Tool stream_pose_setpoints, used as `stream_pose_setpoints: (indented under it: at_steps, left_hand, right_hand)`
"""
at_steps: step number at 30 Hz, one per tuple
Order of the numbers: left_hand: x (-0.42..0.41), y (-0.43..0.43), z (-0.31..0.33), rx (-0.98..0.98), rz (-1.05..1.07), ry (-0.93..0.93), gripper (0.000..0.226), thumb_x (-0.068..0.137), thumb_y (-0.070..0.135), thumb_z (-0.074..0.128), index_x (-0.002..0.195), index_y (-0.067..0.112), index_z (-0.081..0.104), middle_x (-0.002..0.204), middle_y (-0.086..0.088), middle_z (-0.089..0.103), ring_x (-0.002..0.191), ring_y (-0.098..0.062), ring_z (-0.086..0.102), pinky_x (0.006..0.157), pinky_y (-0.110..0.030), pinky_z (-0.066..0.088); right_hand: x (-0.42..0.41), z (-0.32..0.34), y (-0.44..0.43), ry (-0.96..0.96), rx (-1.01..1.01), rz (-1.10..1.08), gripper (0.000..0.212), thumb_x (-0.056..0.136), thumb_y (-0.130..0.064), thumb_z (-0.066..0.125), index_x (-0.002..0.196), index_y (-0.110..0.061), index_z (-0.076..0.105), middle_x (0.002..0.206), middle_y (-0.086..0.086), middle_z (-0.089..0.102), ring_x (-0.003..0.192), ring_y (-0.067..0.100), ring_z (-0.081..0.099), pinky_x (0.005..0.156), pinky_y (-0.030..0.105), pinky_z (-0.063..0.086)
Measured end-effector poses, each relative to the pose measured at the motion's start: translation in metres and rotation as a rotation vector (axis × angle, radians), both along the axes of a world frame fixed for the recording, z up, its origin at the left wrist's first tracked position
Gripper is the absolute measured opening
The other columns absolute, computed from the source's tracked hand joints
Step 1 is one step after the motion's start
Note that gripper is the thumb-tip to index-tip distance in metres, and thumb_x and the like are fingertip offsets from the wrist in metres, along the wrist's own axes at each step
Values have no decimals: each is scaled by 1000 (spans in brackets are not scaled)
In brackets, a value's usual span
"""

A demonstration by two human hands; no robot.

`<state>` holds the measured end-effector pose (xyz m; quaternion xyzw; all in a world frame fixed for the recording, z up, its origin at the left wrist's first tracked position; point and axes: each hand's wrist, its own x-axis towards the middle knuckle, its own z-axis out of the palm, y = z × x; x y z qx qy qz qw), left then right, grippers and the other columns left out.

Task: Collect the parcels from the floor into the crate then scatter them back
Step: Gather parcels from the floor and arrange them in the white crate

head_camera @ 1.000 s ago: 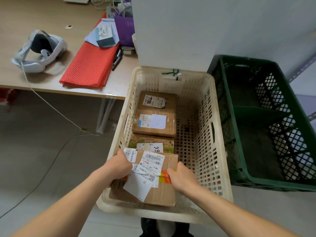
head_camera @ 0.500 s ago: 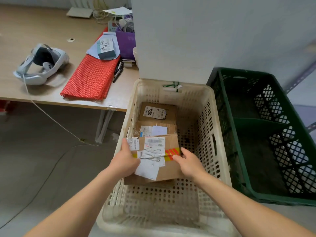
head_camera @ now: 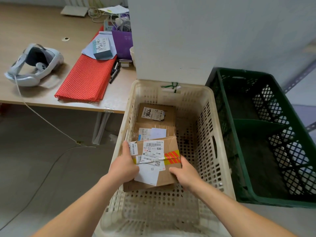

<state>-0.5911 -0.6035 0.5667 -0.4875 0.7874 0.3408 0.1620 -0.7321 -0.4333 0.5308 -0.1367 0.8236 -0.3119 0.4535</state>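
Observation:
A cream perforated crate (head_camera: 217,144) stands in front of me. Both hands hold a cardboard parcel (head_camera: 168,147) with white labels and a red-and-yellow tape band, inside the crate. My left hand (head_camera: 125,165) grips its left edge, thumb on top. My right hand (head_camera: 183,173) grips its lower right corner. Behind it lie two more parcels along the crate's left side: a taped one (head_camera: 170,131) partly covered, and a far one (head_camera: 168,113) marked in black pen.
A green crate (head_camera: 227,120) stands right of the cream one. A desk (head_camera: 39,28) at the left carries a white headset (head_camera: 34,65), a red mesh mat (head_camera: 87,79) and a purple bag (head_camera: 122,43). A cable (head_camera: 49,124) trails to the grey floor. White wall behind.
The parcel in both hands has moved from the crate's near end forward over the other parcels, covering the one with the green print. The view has tilted up.

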Motion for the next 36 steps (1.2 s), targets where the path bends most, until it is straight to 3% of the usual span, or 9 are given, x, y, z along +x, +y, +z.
stream_pose_setpoints:
  at_steps: [4, 8, 12, 20, 27, 29, 33, 36]
  left_hand:
    - [-2, 0, 0, -55, 9, 48, 81, 89, 27, 59, 154, 26, 10, 98, 7, 54, 76, -13, 58, 69, -33, 54]
    - [4, -4, 8, -91, -96, -61, 52, 90, 45, 55, 133, 25, 35, 102, 2, 61, 89, -24, 62, 78, -38, 55]
    - [15, -3, 9, -58, -189, -163, 52, 91, 51, 53, 131, 22, 36, 109, -2, 60, 97, -27, 60, 84, -39, 53]
    - [13, 2, 7, -48, -228, -204, 50, 92, 45, 51, 133, 21, 35, 116, -6, 62, 102, -28, 59, 83, -36, 50]
    - [17, 8, -4, -31, -187, -192, 53, 97, 31, 44, 147, 19, 28, 132, -11, 59, 97, -25, 49, 83, -36, 43]
    - [18, 10, -5, -52, -176, -166, 52, 97, 28, 44, 146, 18, 30, 128, -11, 61, 98, -26, 52, 84, -36, 46]
    - [16, 15, -3, -113, -145, -76, 53, 94, 23, 46, 145, 19, 30, 99, -3, 58, 90, -25, 53, 79, -36, 48]
    - [16, 18, -3, -133, -128, -45, 57, 93, 21, 47, 146, 19, 28, 97, -2, 57, 91, -26, 56, 81, -37, 51]
  right_hand:
    - [-4, 5, 3, 97, 74, 17, 32, 91, -52, 62, 119, -37, 56, 108, -14, 66, 106, 19, 64, 99, 45, 52]
    - [2, 13, 17, 139, 177, 131, 47, 85, -69, 54, 113, -32, 54, 110, -9, 66, 106, 22, 62, 95, 40, 50]
    - [21, 17, 31, 55, 213, 189, 56, 86, -70, 56, 120, -26, 51, 117, -4, 64, 108, 22, 61, 94, 38, 50]
    - [26, 17, 36, 60, 228, 169, 47, 91, -66, 54, 115, -25, 50, 101, -8, 62, 93, 17, 62, 80, 35, 52]
    - [39, 5, 30, 5, 166, 77, 47, 92, -61, 57, 116, -22, 50, 104, -4, 61, 97, 22, 63, 88, 42, 58]
    - [42, 2, 29, 3, 141, 43, 45, 91, -60, 58, 113, -22, 51, 105, -3, 63, 97, 22, 63, 89, 44, 58]
    - [42, 1, 32, 54, 67, 1, 34, 96, -52, 60, 111, -22, 55, 103, -5, 65, 95, 15, 62, 89, 40, 55]
    - [41, 1, 34, 75, 12, -4, 28, 99, -46, 61, 114, -23, 55, 102, -8, 66, 91, 10, 62, 84, 34, 52]
